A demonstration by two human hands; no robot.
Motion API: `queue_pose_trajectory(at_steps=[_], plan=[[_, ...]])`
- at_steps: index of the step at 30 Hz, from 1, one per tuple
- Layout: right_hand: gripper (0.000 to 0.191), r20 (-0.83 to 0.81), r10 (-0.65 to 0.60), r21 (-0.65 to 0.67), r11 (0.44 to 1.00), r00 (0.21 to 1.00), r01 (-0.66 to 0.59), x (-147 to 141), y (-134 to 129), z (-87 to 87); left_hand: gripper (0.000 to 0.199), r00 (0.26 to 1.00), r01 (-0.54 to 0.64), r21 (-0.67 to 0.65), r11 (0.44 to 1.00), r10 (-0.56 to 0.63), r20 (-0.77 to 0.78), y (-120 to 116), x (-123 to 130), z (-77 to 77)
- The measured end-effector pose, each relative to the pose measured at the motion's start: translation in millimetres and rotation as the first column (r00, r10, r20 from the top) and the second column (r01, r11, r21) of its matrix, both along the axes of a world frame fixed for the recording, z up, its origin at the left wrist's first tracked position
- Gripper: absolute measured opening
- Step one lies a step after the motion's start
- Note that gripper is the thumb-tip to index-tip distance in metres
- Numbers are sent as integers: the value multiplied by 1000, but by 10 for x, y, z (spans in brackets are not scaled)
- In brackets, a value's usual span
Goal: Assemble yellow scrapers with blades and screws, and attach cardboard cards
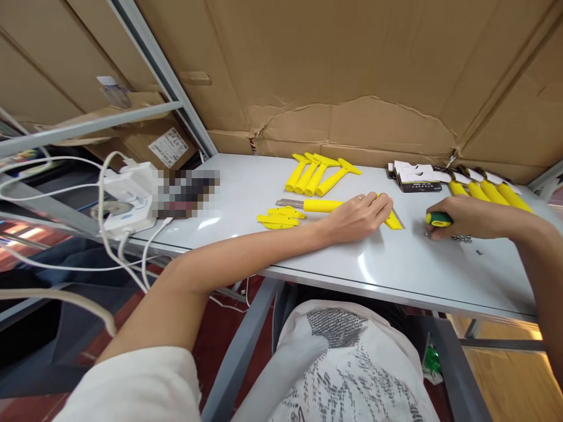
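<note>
My left hand [361, 214] is closed around a yellow scraper [323, 206] lying on the white table. The scraper's angled head, with a metal blade edge, sticks out past my fingers; part of it is hidden under them. My right hand [468, 215] grips a screwdriver [438, 219] with a green and yellow handle; its shaft cannot be made out. The right fingertips reach down to the tabletop beside a pile of small screws [461, 238], and a tiny metal piece shows at them. Thin metal blades [290, 203] lie at the left end of the scraper handle.
Yellow plates [279, 218] are stacked left of my left hand. Several yellow T-shaped handles [328, 176] lie behind it. Carded yellow scrapers [492, 189] and black-and-white packaging cards [416, 177] stand at the back right. A white power strip [129, 202] with cables sits at left.
</note>
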State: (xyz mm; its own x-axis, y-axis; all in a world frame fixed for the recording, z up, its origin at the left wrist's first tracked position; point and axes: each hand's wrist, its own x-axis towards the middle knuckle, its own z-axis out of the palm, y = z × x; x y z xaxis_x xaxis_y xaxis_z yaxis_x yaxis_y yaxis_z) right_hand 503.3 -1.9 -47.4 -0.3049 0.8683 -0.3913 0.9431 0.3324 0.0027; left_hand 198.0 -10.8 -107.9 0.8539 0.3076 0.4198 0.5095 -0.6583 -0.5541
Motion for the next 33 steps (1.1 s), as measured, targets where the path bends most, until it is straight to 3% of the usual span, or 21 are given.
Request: queue_pose_trajectory(at_steps=[5, 11, 20, 27, 33], plan=[[24, -22, 33, 17, 999, 999, -33, -115, -46, 38, 47, 995, 101, 98, 990, -100, -16, 30, -24, -32], [24, -92, 17, 60, 998, 996, -11, -21, -45, 126, 43, 986, 167, 118, 979, -168, -2, 69, -49, -77], [29, -114, 108, 19, 994, 988, -107, -127, -21, -18, 32, 966, 229, 254, 939, -251, 55, 83, -53, -83], [29, -122, 155, 155, 979, 980, -136, -277, -90, -31, 38, 987, 160, 157, 975, -161, -9, 71, -59, -68], [24, -96, 148, 200, 972, 984, -127, -301, -114, 17, 38, 990, 142, 157, 977, -144, 2, 61, -56, -64]])
